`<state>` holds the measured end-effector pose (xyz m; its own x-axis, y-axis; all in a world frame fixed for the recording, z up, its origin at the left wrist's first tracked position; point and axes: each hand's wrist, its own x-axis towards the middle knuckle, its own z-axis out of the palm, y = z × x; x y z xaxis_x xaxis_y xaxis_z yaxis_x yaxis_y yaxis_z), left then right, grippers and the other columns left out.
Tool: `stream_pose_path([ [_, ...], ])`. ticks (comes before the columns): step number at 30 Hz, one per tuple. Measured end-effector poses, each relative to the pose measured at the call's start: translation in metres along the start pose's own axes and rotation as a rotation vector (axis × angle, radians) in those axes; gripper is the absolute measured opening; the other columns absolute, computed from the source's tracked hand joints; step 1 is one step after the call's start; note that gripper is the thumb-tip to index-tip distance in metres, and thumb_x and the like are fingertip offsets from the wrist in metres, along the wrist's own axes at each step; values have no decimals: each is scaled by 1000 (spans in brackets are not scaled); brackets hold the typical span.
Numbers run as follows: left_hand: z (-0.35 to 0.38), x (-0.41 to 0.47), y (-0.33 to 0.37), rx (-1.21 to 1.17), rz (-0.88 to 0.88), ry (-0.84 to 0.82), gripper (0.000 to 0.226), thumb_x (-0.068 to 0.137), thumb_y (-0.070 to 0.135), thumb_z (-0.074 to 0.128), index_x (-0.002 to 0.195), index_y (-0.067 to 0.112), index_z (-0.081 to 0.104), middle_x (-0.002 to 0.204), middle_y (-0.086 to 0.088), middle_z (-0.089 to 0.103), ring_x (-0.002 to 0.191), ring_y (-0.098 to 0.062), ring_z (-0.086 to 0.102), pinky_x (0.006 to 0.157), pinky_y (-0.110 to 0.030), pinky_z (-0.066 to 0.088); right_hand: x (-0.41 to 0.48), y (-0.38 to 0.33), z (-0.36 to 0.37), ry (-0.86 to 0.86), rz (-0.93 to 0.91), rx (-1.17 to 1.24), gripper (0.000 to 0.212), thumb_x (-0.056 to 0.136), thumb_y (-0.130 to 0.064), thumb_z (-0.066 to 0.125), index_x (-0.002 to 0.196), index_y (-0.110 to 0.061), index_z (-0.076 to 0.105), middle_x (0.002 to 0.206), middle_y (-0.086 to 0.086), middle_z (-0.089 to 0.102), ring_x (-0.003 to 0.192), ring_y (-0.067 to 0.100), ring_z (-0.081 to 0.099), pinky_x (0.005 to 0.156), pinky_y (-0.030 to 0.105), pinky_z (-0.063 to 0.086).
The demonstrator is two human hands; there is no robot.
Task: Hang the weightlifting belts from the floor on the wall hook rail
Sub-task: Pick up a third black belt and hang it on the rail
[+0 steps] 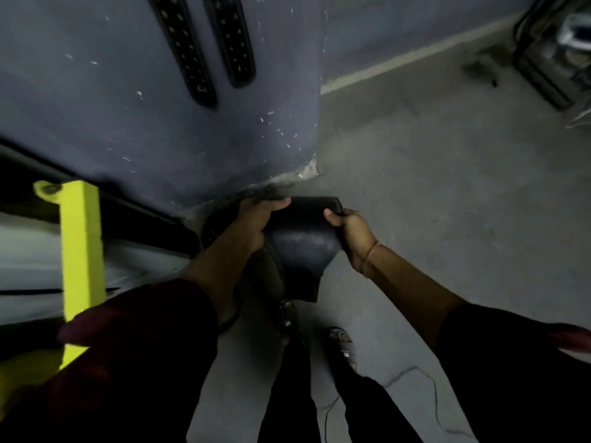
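Observation:
A wide black weightlifting belt (299,247) is held up in front of me, above the floor, near the foot of the blue-grey wall. My left hand (252,223) grips its left edge, and my right hand (350,231) grips its right edge. The belt's lower part hangs down toward my feet. Two more black belts hang on the wall above: one (185,49) on the left and one (233,39) beside it, both showing rows of holes. Their upper ends and the hook rail are out of frame.
A yellow post (81,260) stands at the left by a dark frame. The wall corner (315,91) juts out, with grey concrete floor (447,203) to the right. A dark machine (556,49) sits at top right. A thin cable (412,375) lies by my sandalled feet (342,343).

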<state>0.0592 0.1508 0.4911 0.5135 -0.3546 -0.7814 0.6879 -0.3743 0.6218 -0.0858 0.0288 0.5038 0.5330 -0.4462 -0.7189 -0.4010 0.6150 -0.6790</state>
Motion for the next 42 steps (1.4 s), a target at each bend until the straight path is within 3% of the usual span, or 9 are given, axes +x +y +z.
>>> stream_pose_path([
  [8, -7, -195, 2, -74, 259, 21, 42, 69, 2, 81, 110, 2, 69, 100, -15, 75, 92, -33, 72, 73, -37, 60, -102, -80, 22, -154, 250, -109, 43, 92, -40, 62, 117, -5, 65, 111, 15, 69, 105, 30, 65, 76, 37, 56],
  [13, -28, -273, 28, -130, 256, 9, 39, 82, 29, 71, 115, 7, 71, 113, -16, 72, 104, -34, 69, 86, -39, 56, -166, -91, 63, 5, -105, 38, 24, 77, 0, 71, 100, -1, 71, 101, 16, 71, 96, 35, 68, 88, 50, 57],
  [17, -60, -309, 76, -80, 172, 73, 52, 88, 61, 55, 86, 14, 76, 80, -6, 77, 73, -21, 71, 63, -32, 56, -218, -102, 87, -61, -316, 120, 22, 68, -1, 75, 86, -2, 64, 90, 17, 71, 86, 34, 69, 86, 51, 57],
  [26, -74, -360, 139, -235, 232, -42, 28, 93, 30, 59, 99, 4, 70, 76, -14, 76, 61, -26, 73, 69, -37, 55, -319, -118, 91, -354, -644, 66, 24, 77, 10, 66, 87, -10, 56, 82, 10, 68, 72, 24, 64, 66, 28, 53],
  [28, -71, -367, 145, -265, 316, -54, 28, 91, 14, 60, 116, 0, 66, 86, -15, 76, 70, -27, 74, 72, -39, 59, -324, -130, 86, -312, -568, -8, 27, 82, -5, 69, 106, -14, 61, 100, 2, 67, 86, 17, 65, 75, 25, 51],
  [30, -67, -368, 150, -306, 427, -99, 39, 88, -1, 56, 126, -2, 61, 105, -19, 72, 84, -30, 73, 77, -41, 61, -316, -147, 84, -209, -501, -140, 70, 82, -37, 74, 142, -17, 43, 135, -4, 51, 115, 17, 57, 94, 26, 43],
  [34, -56, -370, 154, -359, 580, -155, 55, 78, -25, 45, 122, 5, 59, 121, -22, 64, 112, -41, 62, 93, -52, 53, -310, -188, 93, -224, -540, -207, 92, 77, -62, 68, 150, -20, 32, 149, -3, 41, 133, 19, 46, 105, 29, 36],
  [39, -66, -375, 162, -212, 574, -147, 64, 66, -29, 51, 117, 8, 60, 126, -19, 64, 116, -34, 62, 102, -48, 50, -314, -226, 119, -398, -796, -122, 19, 91, -19, 67, 106, -8, 62, 96, 7, 71, 93, 24, 67, 79, 34, 58],
  [42, -76, -395, 191, -274, 604, -237, 53, 73, 5, 71, 125, -2, 61, 124, -23, 65, 112, -36, 65, 96, -46, 53, -323, -231, 135, -492, -893, -70, 15, 92, -2, 61, 106, -8, 59, 95, 5, 70, 85, 17, 68, 75, 30, 58],
])
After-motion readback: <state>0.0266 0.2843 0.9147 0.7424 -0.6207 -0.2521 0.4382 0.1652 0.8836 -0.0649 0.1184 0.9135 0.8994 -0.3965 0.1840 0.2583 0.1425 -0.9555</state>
